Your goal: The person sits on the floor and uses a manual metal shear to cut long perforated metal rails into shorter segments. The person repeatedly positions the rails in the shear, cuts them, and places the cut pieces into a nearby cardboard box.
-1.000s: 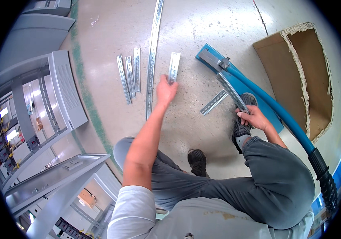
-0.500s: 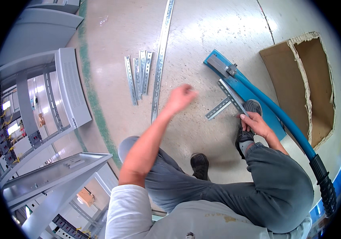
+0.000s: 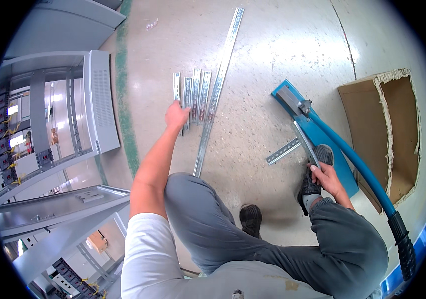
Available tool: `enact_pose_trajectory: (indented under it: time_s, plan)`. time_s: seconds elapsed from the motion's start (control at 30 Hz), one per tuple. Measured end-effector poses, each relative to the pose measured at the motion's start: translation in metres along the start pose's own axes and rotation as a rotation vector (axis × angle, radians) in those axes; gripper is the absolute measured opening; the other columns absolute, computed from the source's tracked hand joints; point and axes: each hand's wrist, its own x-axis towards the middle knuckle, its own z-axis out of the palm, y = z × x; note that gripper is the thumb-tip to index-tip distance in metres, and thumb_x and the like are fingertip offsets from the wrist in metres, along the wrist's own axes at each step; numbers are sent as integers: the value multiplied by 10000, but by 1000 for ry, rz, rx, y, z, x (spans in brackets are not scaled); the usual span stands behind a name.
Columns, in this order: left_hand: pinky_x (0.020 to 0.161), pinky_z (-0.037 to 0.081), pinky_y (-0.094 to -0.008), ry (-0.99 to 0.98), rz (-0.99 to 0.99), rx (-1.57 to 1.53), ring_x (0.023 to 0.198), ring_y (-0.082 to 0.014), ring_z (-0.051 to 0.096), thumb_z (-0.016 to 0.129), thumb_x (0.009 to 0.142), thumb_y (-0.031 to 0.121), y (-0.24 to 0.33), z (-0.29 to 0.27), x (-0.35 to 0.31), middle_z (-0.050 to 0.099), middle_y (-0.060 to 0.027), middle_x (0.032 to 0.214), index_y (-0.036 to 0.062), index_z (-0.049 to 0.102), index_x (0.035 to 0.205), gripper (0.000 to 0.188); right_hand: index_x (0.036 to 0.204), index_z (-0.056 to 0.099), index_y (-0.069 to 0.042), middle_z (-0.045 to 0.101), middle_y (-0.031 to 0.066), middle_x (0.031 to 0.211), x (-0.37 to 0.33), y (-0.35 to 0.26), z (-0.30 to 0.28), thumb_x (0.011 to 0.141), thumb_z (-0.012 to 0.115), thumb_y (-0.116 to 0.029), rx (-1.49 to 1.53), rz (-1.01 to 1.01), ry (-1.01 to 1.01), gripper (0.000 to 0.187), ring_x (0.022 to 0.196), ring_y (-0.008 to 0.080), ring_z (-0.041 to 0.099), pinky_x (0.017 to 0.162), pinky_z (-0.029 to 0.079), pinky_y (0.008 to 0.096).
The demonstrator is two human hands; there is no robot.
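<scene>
My left hand (image 3: 177, 115) is down on the leftmost of several short slotted metal rails (image 3: 204, 94) lying side by side on the floor. Its fingers close round the lower half of that leftmost rail (image 3: 176, 85) and partly cover it. In my right hand (image 3: 325, 178) is the near end of another short slotted rail (image 3: 304, 140), pinched and tilted beside my right shoe (image 3: 324, 154). One more short rail (image 3: 283, 151) lies on the floor just left of the held one. Under the held rail sits a blue lever cutter (image 3: 328, 144) with a long handle.
A long slotted rail (image 3: 218, 87) lies right of the short ones. The cutter's blue handle (image 3: 367, 162) sweeps down to the right, past an open cardboard box (image 3: 365, 107). Grey metal cabinets (image 3: 101, 99) with wired devices stand at the left, beyond a green floor line (image 3: 126, 99).
My left hand has moved left from above the middle floor onto the leftmost short rail. My right hand still holds its rail, which has turned somewhat. The view has shifted slightly.
</scene>
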Motion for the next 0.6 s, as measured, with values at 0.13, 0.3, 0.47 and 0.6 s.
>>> enact_pose_trajectory:
  time_s: [0.13,0.3,0.47,0.6]
  plan:
    - [949,543,-473,28,-149,19,1132,-387,679,830,800,357,-32,23,-2,711,-234,1176,13,615,1260,613,957,689,-20,618,10,696,-2,-3,-1,1047,587,-406,-24,0,10,409,643,96,571,578,452,271]
    - [930,550,-462,-5,-230,-34,1094,-380,693,854,789,346,-62,46,-1,726,-208,1143,18,648,1183,552,1193,707,-8,605,-5,712,-5,0,-1,1070,539,-419,7,-14,12,460,644,82,556,583,454,255]
    - [863,562,-421,-5,-254,-225,976,-332,720,859,789,317,-90,60,2,746,-171,1035,17,690,1098,463,1249,693,8,602,-10,720,-3,2,-2,1079,517,-427,-17,-9,-16,499,649,78,551,585,456,251]
    - [819,562,-377,-4,-231,-361,885,-249,718,842,800,275,-87,52,-2,742,-126,951,2,710,1104,429,1256,680,14,603,-11,731,-1,5,-2,1083,513,-400,-5,-7,-15,479,659,76,558,587,454,250]
